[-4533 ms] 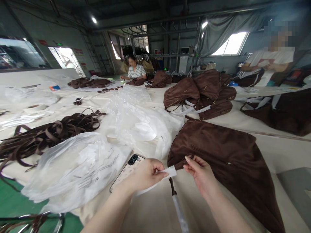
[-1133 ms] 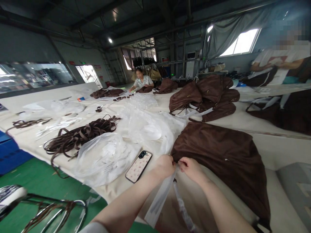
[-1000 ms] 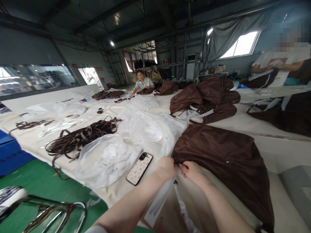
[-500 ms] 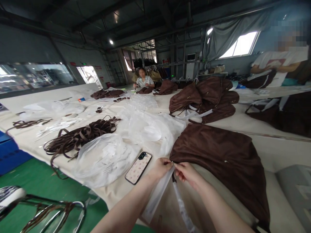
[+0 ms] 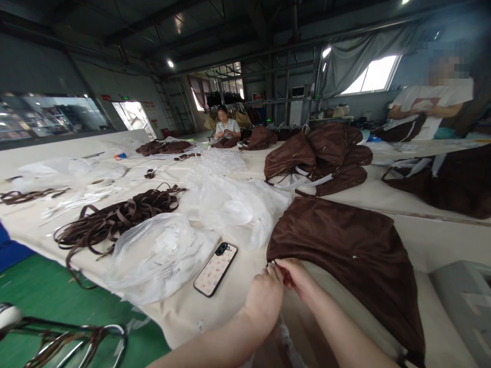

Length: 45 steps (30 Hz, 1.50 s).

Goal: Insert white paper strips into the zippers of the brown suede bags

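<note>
A dark brown bag [image 5: 345, 245] lies flat on the cream-covered table [image 5: 180, 319] to the right of centre. At its left corner my left hand [image 5: 266, 294] is closed, its back to the camera, hiding what the fingers hold. My right hand [image 5: 293, 273] pinches at the same corner, touching the left; the pinched part is too small to make out. Below the hands hangs a strap in whitish wrapping [image 5: 289, 342], partly covered by my left wrist. A phone in a patterned case [image 5: 215, 269] rests left of my hands.
Clear plastic bags [image 5: 163, 258] and a heap of brown straps [image 5: 118, 217] lie to the left. Stacked brown bags [image 5: 322, 156] stand behind. One person [image 5: 227, 128] sits at the far end; another [image 5: 425, 105] stands at right. A grey box [image 5: 462, 301] is at the lower right.
My left hand has turned over and moved across in front of the strap, its fingers now beside my right fingers. The white strip that hung below my left hand is mostly hidden. The view has shifted slightly.
</note>
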{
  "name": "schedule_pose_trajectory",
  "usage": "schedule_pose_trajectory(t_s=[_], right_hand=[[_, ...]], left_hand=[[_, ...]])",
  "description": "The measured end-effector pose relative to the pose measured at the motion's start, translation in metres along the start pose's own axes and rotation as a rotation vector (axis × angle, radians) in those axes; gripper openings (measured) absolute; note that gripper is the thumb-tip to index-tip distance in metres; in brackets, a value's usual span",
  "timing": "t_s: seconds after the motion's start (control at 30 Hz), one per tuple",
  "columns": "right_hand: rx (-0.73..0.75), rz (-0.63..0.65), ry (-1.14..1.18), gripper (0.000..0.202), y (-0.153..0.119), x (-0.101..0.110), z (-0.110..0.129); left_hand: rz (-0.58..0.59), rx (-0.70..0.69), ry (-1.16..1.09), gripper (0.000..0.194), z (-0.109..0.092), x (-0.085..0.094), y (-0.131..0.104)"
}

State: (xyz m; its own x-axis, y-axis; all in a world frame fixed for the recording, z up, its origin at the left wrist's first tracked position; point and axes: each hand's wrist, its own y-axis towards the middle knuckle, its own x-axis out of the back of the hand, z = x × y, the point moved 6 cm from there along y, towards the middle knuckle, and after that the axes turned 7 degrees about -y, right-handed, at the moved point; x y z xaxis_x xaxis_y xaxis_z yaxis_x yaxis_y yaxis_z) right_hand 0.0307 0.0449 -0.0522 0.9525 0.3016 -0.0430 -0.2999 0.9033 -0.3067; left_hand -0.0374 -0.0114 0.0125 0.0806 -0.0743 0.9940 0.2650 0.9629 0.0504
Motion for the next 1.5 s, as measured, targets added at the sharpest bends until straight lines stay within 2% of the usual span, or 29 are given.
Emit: schedule_pose_trajectory(t_s=[0.07,0.17,0.3,0.4,0.47,0.6,0.67,0.73,0.8,0.83,0.93,1.0,1.07,1.17,1.23,1.37,1.5], right_hand=[[-0.004,0.024,0.005,0.039,-0.002,-0.001,0.001],[0.024,-0.018,-0.002,0.041,-0.002,0.000,0.004],[0.084,-0.077,-0.017,0.038,-0.004,-0.001,0.007],[0.124,-0.114,-0.048,0.039,-0.009,-0.001,0.009],[0.143,-0.138,-0.074,0.040,-0.012,-0.003,0.009],[0.167,-0.182,-0.144,0.040,-0.016,-0.011,0.010],[0.163,-0.190,-0.201,0.039,-0.026,-0.012,0.013],[0.157,-0.202,-0.269,0.035,-0.046,-0.003,0.022],[0.218,-0.313,-0.434,0.029,-0.079,0.022,0.040],[0.265,-0.431,-0.554,0.026,-0.100,0.041,0.052],[0.334,-0.920,-0.938,0.024,-0.174,0.110,0.079],[0.250,-1.185,-1.085,0.027,-0.220,0.160,0.078],[0.120,-1.331,-1.175,0.030,-0.252,0.205,0.065],[-0.110,-1.345,-1.133,0.040,-0.277,0.260,0.031],[-0.210,-1.312,-1.063,0.040,-0.284,0.281,0.013],[-0.253,-1.276,-0.926,0.041,-0.296,0.298,0.003],[-0.201,-1.258,-0.703,0.041,-0.305,0.305,-0.001]], left_hand=[[0.003,-0.021,0.000,0.030,0.000,-0.001,-0.001],[-0.011,-0.024,-0.119,0.036,0.011,0.005,-0.002],[-0.020,0.055,-0.544,0.035,0.040,0.012,0.003],[0.104,0.105,-0.864,0.017,0.055,0.003,0.011],[0.196,0.125,-1.006,0.013,0.058,-0.005,0.015],[0.270,0.106,-1.133,0.035,0.058,-0.015,0.020],[0.284,0.041,-1.177,0.037,0.056,-0.017,0.019],[0.314,-0.032,-1.253,0.037,0.056,-0.018,0.014],[0.395,-0.011,-1.421,0.043,0.060,-0.024,0.010],[0.455,0.037,-1.508,0.048,0.064,-0.029,0.009],[0.565,0.114,-1.681,0.057,0.071,-0.040,0.013],[0.623,0.119,-1.757,0.059,0.070,-0.045,0.016],[0.671,0.118,-1.827,0.059,0.067,-0.048,0.018],[0.682,0.120,-1.888,0.057,0.065,-0.050,0.017],[0.663,0.123,-1.878,0.057,0.065,-0.049,0.015],[0.618,0.124,-1.835,0.059,0.066,-0.047,0.012],[0.622,0.161,-1.810,0.063,0.064,-0.051,0.013]])
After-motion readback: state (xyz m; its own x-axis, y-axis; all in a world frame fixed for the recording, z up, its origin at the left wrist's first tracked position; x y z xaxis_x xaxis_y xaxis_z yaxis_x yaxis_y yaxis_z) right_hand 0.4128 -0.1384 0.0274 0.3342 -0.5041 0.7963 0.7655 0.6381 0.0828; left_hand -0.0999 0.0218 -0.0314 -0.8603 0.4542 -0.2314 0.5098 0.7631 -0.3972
